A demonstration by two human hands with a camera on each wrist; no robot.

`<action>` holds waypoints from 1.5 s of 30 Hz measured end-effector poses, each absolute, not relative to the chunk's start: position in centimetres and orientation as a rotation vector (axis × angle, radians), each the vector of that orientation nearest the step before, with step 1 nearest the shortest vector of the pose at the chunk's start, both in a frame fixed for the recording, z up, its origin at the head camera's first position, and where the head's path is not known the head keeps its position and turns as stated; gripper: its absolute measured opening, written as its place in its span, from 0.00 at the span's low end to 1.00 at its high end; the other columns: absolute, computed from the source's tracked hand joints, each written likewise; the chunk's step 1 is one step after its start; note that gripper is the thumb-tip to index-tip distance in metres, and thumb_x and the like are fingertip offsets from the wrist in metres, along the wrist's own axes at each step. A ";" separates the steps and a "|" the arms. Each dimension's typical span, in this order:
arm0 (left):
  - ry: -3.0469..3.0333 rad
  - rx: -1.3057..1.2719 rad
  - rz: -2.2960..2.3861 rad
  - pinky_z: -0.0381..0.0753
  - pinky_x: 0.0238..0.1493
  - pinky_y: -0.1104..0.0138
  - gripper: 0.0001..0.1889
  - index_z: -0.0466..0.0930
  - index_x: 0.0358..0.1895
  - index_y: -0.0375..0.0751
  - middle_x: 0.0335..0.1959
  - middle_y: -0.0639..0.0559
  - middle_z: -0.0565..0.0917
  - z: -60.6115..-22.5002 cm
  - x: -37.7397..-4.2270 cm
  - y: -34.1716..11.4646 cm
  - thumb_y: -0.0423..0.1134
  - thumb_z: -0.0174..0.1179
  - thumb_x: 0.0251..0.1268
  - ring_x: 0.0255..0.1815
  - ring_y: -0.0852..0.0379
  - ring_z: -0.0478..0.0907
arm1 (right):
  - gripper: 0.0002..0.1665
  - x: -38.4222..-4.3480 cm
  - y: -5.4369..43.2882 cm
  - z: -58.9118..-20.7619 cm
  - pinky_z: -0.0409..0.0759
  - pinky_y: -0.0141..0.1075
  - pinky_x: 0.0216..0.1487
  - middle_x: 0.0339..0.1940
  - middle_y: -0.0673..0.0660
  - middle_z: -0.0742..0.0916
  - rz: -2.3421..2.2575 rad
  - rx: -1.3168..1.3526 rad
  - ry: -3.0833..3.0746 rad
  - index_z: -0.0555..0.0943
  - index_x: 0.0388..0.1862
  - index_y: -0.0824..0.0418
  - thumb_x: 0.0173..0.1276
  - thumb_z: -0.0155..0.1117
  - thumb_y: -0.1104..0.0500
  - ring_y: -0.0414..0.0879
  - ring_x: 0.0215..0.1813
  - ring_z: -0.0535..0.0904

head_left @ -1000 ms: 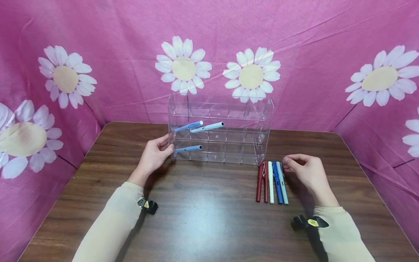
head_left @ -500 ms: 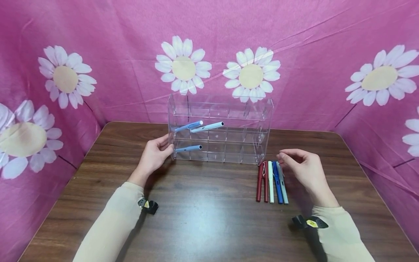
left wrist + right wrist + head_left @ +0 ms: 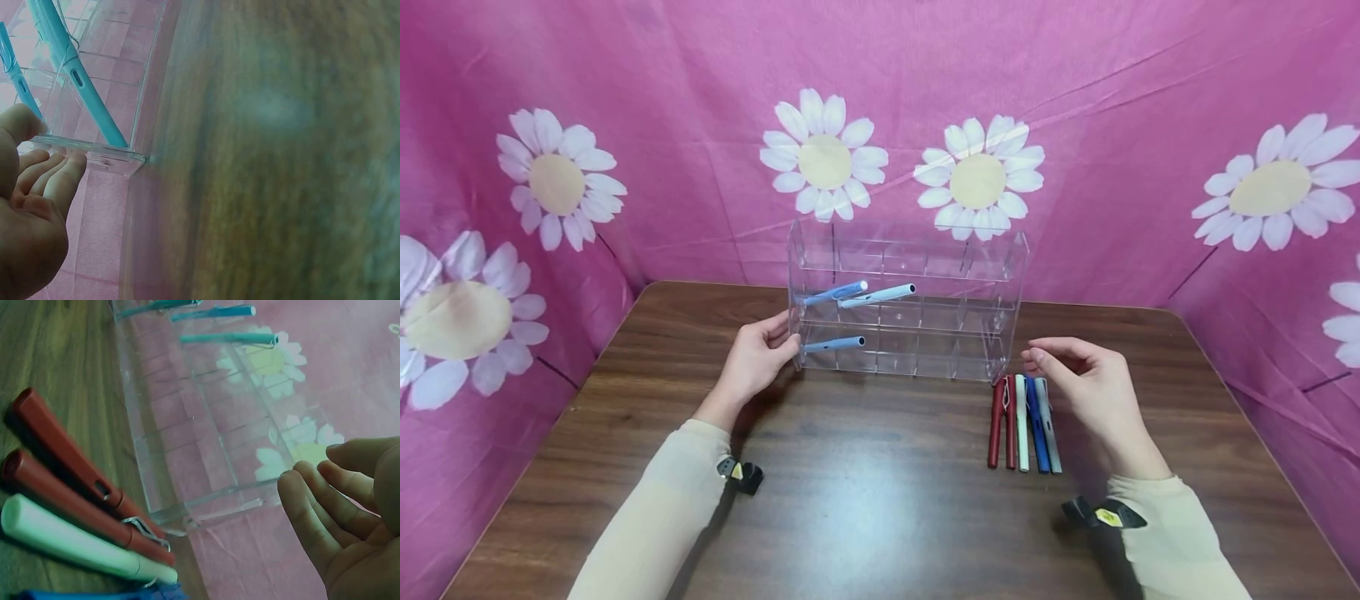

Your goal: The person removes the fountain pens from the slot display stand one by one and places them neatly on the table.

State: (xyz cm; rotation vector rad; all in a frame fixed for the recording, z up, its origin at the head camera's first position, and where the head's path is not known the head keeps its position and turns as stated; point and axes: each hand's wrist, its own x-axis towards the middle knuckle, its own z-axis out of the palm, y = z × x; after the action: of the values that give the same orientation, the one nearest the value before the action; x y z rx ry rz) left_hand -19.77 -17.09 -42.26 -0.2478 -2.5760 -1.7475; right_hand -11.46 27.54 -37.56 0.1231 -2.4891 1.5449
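A clear acrylic pen rack (image 3: 898, 342) with tiers of compartments stands on the table. My left hand (image 3: 752, 358) holds its left side wall, thumb on one face and fingers on the other, as the left wrist view shows. Three blue pens lie in the rack's left part: a lower pen (image 3: 835, 343), a middle-tier pen (image 3: 838, 292) and a paler pen (image 3: 880, 295) beside it. My right hand (image 3: 1093, 387) hovers near the rack's right end, fingers loosely bent and holding nothing. Below it lie a dark red pen (image 3: 996, 423), another red pen (image 3: 1011, 429), a pale green pen (image 3: 1022, 425) and others.
The loose row also has a blue pen (image 3: 1039, 429) and a pale blue-grey pen (image 3: 1048, 433) on its right. Wooden tabletop (image 3: 850, 500) stretches in front of the rack. A pink flowered cloth (image 3: 1097, 167) hangs close behind the table and at both sides.
My right hand has moved left, from beside the loose pens toward the rack's right end. My left hand keeps its hold on the rack. The pens stay where they were.
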 end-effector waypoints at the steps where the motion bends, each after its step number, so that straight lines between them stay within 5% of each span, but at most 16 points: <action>1: -2.576 -0.249 -1.747 0.81 0.58 0.82 0.27 0.73 0.75 0.27 0.69 0.29 0.80 -42.3 -19.8 -17.1 0.27 0.59 0.76 0.69 0.37 0.81 | 0.16 -11.5 27.4 -37.5 0.91 0.27 0.41 0.41 0.38 0.95 1.563 0.135 -2.479 0.88 0.58 0.67 0.80 0.69 0.57 0.36 0.42 0.93; 10: -2.569 -0.247 -1.751 0.82 0.62 0.76 0.27 0.72 0.76 0.27 0.70 0.31 0.80 -42.3 -20.0 -17.1 0.28 0.59 0.76 0.70 0.38 0.81 | 0.17 -12.2 26.1 -37.2 0.90 0.25 0.46 0.40 0.37 0.94 1.616 0.237 -2.403 0.85 0.58 0.75 0.79 0.68 0.63 0.35 0.40 0.93; 19: -2.547 -0.259 -1.789 0.80 0.58 0.82 0.27 0.72 0.76 0.26 0.70 0.29 0.79 -42.5 -20.0 -17.1 0.26 0.58 0.75 0.70 0.36 0.80 | 0.15 -12.5 24.6 -37.0 0.92 0.29 0.44 0.39 0.41 0.95 1.752 0.303 -2.324 0.84 0.55 0.80 0.77 0.67 0.69 0.38 0.38 0.93; 39: -2.540 -0.255 -1.801 0.80 0.56 0.85 0.27 0.73 0.75 0.26 0.69 0.29 0.80 -42.6 -19.8 -17.1 0.26 0.58 0.75 0.69 0.37 0.80 | 0.13 -14.2 21.8 -36.2 0.92 0.28 0.48 0.42 0.39 0.94 1.665 0.380 -2.347 0.87 0.55 0.73 0.77 0.68 0.66 0.40 0.43 0.94; 45: -2.526 -0.263 -1.812 0.80 0.55 0.86 0.27 0.72 0.75 0.24 0.69 0.28 0.79 -42.7 -19.9 -17.1 0.25 0.57 0.75 0.69 0.36 0.80 | 0.13 -14.9 21.2 -36.2 0.91 0.28 0.49 0.43 0.45 0.95 1.706 0.387 -2.307 0.87 0.55 0.74 0.76 0.69 0.67 0.39 0.43 0.94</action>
State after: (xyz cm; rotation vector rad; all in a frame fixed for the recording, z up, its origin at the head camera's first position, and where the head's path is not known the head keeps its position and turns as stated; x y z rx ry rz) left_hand -19.87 -17.05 -42.73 -0.2632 -2.5256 -1.8118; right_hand -14.85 21.18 -36.15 0.3873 -2.3075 1.7058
